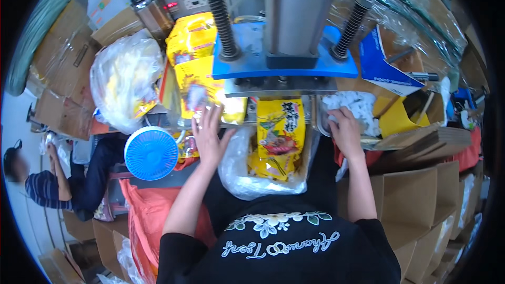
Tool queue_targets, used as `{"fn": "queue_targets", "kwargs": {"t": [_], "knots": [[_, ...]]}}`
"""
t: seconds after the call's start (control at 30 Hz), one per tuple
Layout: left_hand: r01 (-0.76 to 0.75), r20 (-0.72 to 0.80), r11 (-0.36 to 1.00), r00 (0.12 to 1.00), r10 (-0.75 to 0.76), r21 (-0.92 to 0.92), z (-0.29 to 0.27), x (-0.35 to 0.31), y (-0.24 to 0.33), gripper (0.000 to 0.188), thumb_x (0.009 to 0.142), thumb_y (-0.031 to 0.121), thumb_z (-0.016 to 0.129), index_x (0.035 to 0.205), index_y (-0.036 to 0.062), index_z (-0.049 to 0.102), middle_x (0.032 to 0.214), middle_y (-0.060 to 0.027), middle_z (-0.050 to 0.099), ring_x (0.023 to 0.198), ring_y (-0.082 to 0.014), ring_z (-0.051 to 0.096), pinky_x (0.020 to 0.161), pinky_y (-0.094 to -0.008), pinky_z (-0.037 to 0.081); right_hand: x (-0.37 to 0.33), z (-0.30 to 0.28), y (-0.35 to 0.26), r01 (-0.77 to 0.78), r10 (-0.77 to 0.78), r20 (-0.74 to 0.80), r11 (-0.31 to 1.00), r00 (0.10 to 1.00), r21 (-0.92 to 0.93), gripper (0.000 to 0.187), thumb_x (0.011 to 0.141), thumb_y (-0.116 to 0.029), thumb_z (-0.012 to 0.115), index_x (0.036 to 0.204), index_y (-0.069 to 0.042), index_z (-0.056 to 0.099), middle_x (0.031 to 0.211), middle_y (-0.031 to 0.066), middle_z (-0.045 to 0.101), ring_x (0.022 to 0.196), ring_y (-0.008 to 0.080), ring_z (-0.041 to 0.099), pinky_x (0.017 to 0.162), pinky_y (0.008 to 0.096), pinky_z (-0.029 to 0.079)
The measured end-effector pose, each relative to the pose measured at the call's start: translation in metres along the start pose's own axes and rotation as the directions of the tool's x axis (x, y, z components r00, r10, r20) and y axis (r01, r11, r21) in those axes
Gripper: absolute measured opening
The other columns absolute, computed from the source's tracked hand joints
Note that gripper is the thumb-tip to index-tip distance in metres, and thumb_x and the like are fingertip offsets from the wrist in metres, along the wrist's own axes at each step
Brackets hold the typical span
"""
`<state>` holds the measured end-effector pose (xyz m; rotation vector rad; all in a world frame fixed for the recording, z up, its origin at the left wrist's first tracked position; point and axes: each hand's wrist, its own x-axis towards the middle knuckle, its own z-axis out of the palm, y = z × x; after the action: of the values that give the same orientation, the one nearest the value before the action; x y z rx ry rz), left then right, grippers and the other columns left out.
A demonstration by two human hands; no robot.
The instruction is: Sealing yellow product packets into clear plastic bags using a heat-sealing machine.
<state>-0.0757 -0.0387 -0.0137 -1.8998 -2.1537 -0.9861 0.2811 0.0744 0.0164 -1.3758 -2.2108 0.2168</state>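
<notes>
My left hand (209, 138) reaches over the near edge of a pile of yellow printed food pouches (197, 76), its fingers spread and its thumb apart. A small shiny packet (197, 96) lies on the pile just beyond the fingertips. My right hand (346, 132) is at a container of small white packets (353, 104), fingers bent down at its near left side; what lies under the fingertips is hidden. Between my hands, a yellow pouch (281, 129) hangs below a blue press (286, 66). Its lower end reaches into a plastic-lined box (239, 171) holding more yellow pouches.
A round blue fan (151, 152) stands left of my left forearm. Behind it sits a clear bag (126, 79) of yellow pouches. Cardboard boxes (410, 194) crowd the right, with a red sack (158, 215) at lower left. Another person (50, 184) sits at far left.
</notes>
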Motion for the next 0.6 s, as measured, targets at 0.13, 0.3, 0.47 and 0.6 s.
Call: {"fn": "queue_targets", "kwargs": {"t": [0.13,0.3,0.47,0.6], "knots": [[0.083,-0.063,0.992,0.994,-0.089,-0.093,-0.020,-0.013,-0.016,0.030,0.081,0.009,0.069,0.111,0.0107,0.068,0.111,-0.0068,0.067,0.117,-0.0276,0.056,0.109,-0.0474,0.027,-0.001,-0.012,0.006,-0.081,0.077,0.024,0.948,0.997,0.308,0.022,0.084,0.000,0.059,0.105,0.000,0.064,0.102,0.0125,0.060,0.087,0.0266,0.061,0.072,0.0321,0.049],[0.293,0.165,0.670,0.954,-0.249,-0.682,-0.048,-0.003,0.047,0.007,0.087,0.003,0.068,0.093,-0.0021,0.068,0.085,-0.0028,0.064,0.080,-0.0074,0.058,0.072,-0.0225,0.044,-0.002,-0.021,-0.027,-0.311,0.315,0.101,0.742,0.944,0.594,0.018,0.088,-0.005,0.067,0.105,-0.007,0.060,0.071,-0.0027,0.059,0.063,0.0039,0.053,0.055,0.0200,0.041],[0.507,0.427,0.470,0.862,-0.273,-0.723,-0.008,-0.041,0.061,0.008,0.084,0.003,0.072,0.090,-0.0016,0.072,0.082,-0.0016,0.065,0.081,-0.0065,0.058,0.068,-0.0209,0.045,0.001,-0.015,-0.096,-0.157,0.053,0.184,0.771,0.981,0.617,0.022,0.081,-0.011,0.076,0.098,-0.004,0.065,0.082,-0.0015,0.062,0.070,0.0046,0.053,0.064,0.0210,0.044],[0.370,0.367,0.511,0.923,-0.112,-0.776,0.012,-0.066,0.068,0.012,0.085,0.008,0.072,0.089,-0.0033,0.070,0.085,-0.0033,0.064,0.069,-0.0083,0.057,0.064,-0.0241,0.045,-0.007,-0.002,-0.113,-0.115,-0.063,0.268,0.792,0.961,0.599,0.026,0.079,-0.020,0.077,0.095,-0.003,0.066,0.086,0.0062,0.067,0.079,0.0153,0.066,0.069,0.0292,0.051]]}}
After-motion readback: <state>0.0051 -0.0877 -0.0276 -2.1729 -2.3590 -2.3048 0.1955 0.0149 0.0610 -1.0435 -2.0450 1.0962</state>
